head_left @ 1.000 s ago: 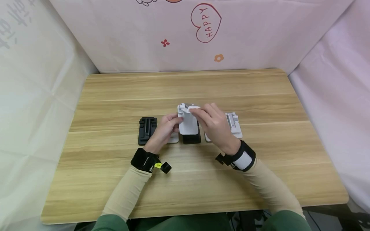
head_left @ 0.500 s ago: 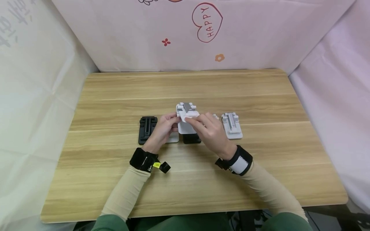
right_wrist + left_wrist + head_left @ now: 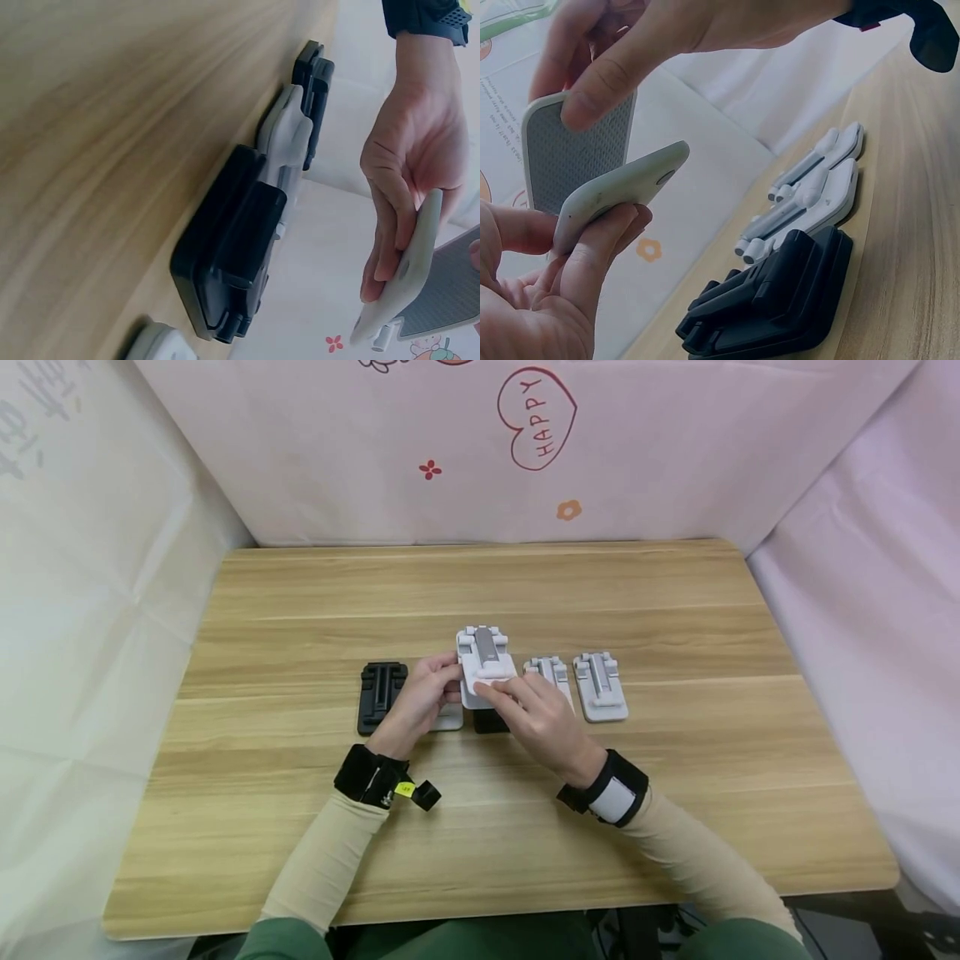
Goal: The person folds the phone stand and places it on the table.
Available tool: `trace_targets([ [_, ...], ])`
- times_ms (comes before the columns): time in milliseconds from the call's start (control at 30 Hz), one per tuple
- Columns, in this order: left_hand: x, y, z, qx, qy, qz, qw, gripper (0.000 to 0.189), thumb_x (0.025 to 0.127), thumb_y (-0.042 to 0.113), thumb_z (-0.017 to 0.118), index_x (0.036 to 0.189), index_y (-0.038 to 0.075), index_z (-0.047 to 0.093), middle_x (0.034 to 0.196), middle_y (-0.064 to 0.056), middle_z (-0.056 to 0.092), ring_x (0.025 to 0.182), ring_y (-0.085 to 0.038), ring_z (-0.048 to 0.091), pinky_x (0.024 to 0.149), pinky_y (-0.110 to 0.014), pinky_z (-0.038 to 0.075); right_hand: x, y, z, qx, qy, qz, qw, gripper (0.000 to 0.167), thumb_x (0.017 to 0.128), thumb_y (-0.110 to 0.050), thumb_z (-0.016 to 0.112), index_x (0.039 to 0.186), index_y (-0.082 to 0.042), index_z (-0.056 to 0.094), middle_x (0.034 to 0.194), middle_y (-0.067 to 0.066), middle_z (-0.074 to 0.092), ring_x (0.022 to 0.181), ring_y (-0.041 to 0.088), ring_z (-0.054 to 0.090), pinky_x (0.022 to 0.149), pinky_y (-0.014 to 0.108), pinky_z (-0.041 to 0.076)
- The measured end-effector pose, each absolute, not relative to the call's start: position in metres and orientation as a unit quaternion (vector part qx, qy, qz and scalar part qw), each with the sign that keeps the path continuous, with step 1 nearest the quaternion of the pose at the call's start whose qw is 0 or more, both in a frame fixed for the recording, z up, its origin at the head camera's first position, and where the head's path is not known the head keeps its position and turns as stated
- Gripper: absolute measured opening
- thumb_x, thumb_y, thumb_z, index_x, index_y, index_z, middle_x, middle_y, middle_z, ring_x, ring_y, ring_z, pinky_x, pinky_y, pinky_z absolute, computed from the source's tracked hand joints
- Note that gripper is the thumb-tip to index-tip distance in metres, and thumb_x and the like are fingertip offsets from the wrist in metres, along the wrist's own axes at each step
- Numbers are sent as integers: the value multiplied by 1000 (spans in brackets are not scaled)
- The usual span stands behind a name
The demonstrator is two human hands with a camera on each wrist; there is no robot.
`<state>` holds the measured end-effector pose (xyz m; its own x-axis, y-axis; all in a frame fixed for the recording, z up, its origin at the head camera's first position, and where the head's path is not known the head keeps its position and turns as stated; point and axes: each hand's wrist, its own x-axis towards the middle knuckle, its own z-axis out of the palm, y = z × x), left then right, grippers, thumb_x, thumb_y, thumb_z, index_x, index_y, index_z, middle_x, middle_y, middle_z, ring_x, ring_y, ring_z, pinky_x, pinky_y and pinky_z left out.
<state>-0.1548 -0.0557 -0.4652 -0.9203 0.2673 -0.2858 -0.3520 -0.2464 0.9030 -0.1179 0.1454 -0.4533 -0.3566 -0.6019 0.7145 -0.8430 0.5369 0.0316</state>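
Observation:
A white folding phone stand [image 3: 483,652] is held above the middle of the table. My left hand [image 3: 417,703] grips its base at the left edge, thumb on one face and fingers on the other. With thumb and fingers my right hand [image 3: 546,725] pinches the free end of its top plate. In the left wrist view, the plate's grey textured pad [image 3: 581,154] stands at an angle to the white base [image 3: 619,191], with a gap between them. Below the held stand, a black phone stand [image 3: 229,240] lies on the table, partly hidden in the head view.
A black phone stand [image 3: 380,697] and a partly covered white one [image 3: 450,718] lie to the left. Two white stands, one nearer [image 3: 553,672] and one farther right [image 3: 601,687], lie to the right. They form a row on the wooden table [image 3: 480,835].
My right hand has come down and toward me, swinging the top plate down over the base, so the grey arm now shows. My left hand has stayed nearly still.

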Motion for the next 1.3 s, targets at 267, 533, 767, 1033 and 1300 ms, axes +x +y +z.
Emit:
trace_targets([
  [267, -155, -56, -466, -32, 582, 788, 200, 44, 105, 4, 48, 147, -10, 47, 135, -34, 59, 85, -10, 75, 78, -26, 63, -118, 144, -461, 451, -800, 174, 356, 33, 89, 10, 64, 117, -2, 75, 95, 8, 68, 73, 18, 55, 59, 23, 46],
  [533, -156, -57, -469, -35, 581, 788, 200, 44, 106, 4, 47, 147, -11, 46, 136, -35, 58, 85, -10, 75, 79, -25, 62, -119, 144, -462, 432, -802, 239, 337, 23, 91, -4, 75, 113, -1, 76, 97, 10, 71, 78, 22, 60, 63, 28, 51],
  [767, -156, -58, -468, -40, 572, 795, 199, 46, 106, 4, 45, 149, -11, 42, 137, -35, 57, 84, -10, 75, 79, -26, 62, -128, 146, -465, 349, -787, 410, 301, 14, 96, -9, 70, 103, 2, 76, 98, 14, 70, 88, 27, 62, 77, 32, 51],
  [1033, -156, -59, -470, -33, 576, 793, 196, 43, 107, 6, 46, 147, -10, 47, 134, -33, 61, 85, -10, 75, 79, -25, 62, -132, 146, -462, 211, -786, 545, 200, 20, 94, 1, 70, 114, 5, 69, 103, 19, 69, 91, 27, 63, 83, 32, 53],
  [1300, -155, -59, -469, -41, 577, 792, 196, 44, 106, 6, 48, 148, -9, 47, 134, -32, 61, 85, -10, 75, 79, -25, 62, -135, 145, -463, 128, -787, 598, 80, 39, 99, -3, 65, 133, 11, 54, 118, 28, 60, 105, 34, 58, 95, 50, 51],
])
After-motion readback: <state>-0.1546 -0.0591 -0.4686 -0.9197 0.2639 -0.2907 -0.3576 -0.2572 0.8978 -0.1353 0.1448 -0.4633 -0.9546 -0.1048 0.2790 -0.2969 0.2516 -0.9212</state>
